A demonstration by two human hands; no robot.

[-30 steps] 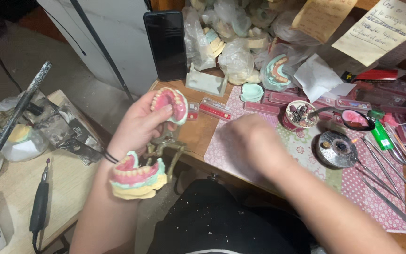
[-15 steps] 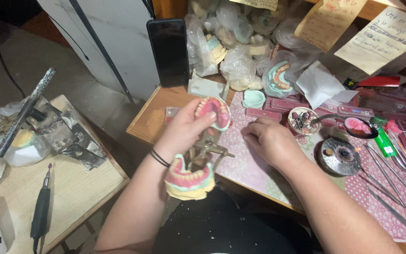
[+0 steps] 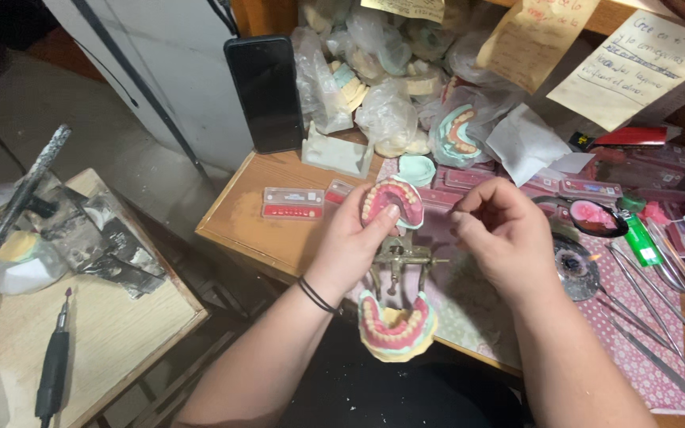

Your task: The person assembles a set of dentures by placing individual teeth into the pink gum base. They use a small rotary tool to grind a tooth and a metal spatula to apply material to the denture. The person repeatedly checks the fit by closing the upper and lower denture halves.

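My left hand (image 3: 352, 242) grips a metal dental articulator (image 3: 396, 265) that stands open, with an upper denture model (image 3: 391, 202) of pink wax and white teeth under my thumb and a lower denture model (image 3: 396, 325) hanging toward me. My right hand (image 3: 499, 234) hovers just right of the upper model with its fingers curled and pinched together; whether something small sits between them is hidden.
A black phone (image 3: 266, 93) leans against the wall. Bagged plaster casts (image 3: 390, 119) pile at the back. Tooth cards (image 3: 292, 203) lie on the wooden desk (image 3: 239, 222). Metal instruments (image 3: 660, 277) and a small dish (image 3: 574, 265) lie at right. A handpiece (image 3: 53, 364) rests on the left table.
The view has shifted so my hands and the articulator sit nearer the frame's middle. My right hand has lifted off the pink mat and come up beside the upper model.
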